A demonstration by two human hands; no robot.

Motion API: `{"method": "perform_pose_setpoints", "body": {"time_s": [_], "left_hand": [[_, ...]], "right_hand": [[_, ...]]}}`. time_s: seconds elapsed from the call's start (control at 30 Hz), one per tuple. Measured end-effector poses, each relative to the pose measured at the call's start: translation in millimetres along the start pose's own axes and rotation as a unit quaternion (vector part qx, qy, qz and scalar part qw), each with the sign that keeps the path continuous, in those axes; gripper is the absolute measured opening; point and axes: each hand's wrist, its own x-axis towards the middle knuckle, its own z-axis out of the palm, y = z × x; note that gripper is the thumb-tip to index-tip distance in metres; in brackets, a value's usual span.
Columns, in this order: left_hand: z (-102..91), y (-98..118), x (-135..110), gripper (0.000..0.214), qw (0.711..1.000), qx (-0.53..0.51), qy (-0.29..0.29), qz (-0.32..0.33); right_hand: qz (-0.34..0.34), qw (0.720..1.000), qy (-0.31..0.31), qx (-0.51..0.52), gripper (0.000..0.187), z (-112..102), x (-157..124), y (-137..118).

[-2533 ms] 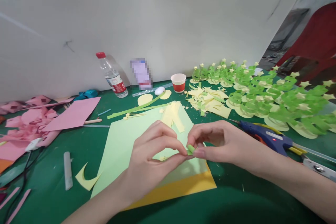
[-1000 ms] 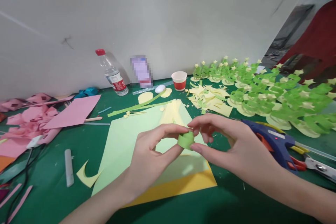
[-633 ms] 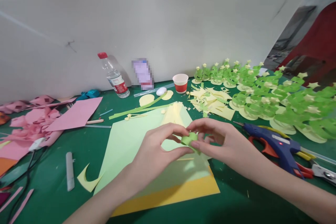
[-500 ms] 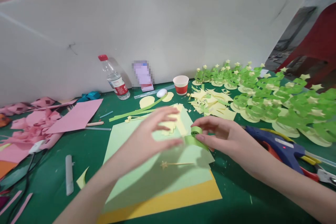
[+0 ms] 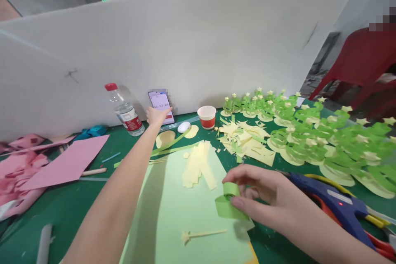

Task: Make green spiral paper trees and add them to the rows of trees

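Observation:
My left hand (image 5: 157,116) reaches to the back of the table, fingers at one edge of the upright phone (image 5: 160,101) and thumb at the other. It appears closed on the phone's lower part; the fingertips are partly hidden. In my right hand (image 5: 260,196), a curled green paper strip (image 5: 231,189) is pinched between thumb and fingers, above the pale green sheet (image 5: 176,214). A thin yellow stick with a paper star (image 5: 204,234) lies on this sheet. Farther back on it are several pale yellow paper strips (image 5: 198,165).
A water bottle (image 5: 128,115), a paper cup (image 5: 207,117) and a white egg-shaped thing (image 5: 184,127) stand along the white panel (image 5: 185,49). Yellow scraps (image 5: 244,138), green star-topped paper pieces (image 5: 297,128) and a blue glue gun (image 5: 328,198) are on the right, pink paper (image 5: 68,161) on the left.
My left hand has moved from above the sheet, forward and left to the phone. My right hand still holds the curled green strip. The view has tipped up slightly.

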Motion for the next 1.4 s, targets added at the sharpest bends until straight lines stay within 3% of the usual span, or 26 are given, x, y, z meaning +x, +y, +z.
{"method": "perform_pose_setpoints", "body": {"time_s": [0.4,0.6,0.77,0.87,0.97,1.07,1.2,1.3,1.4], "left_hand": [[20.6,16,15,0.032,0.997,0.056,0.029,-0.035],[22.3,18,10,0.032,0.999,0.028,0.037,-0.027],[12.9,20,-8,0.034,1.000,-0.023,0.008,-0.010],[-3.1,18,-39,0.035,0.996,-0.071,-0.051,0.022],[-34.7,13,-92,0.030,0.973,-0.135,-0.176,0.070],[-80.3,7,-154,0.019,0.919,-0.178,-0.337,0.100],[-135.0,3,-215,0.019,0.836,-0.248,-0.481,0.091],[-154.3,4,-234,0.018,0.806,-0.316,-0.494,0.078],[-159.0,5,-239,0.016,0.804,-0.332,-0.488,0.070]], "right_hand": [[-0.067,0.995,0.006,-0.072,0.015,-6,0,1],[-0.069,0.995,0.003,-0.075,0.016,-5,2,2],[-0.075,0.991,0.055,-0.091,0.013,-3,1,-1],[-0.112,0.983,0.053,-0.135,0.013,-3,1,0],[-0.164,0.968,0.056,-0.179,0.013,-3,-1,1],[-0.220,0.948,0.094,-0.209,0.010,0,-6,1],[-0.283,0.926,0.129,-0.215,0.010,7,-13,-1],[-0.332,0.906,0.136,-0.223,0.013,11,-18,-2],[-0.381,0.882,0.142,-0.241,0.016,14,-22,-2]]}}
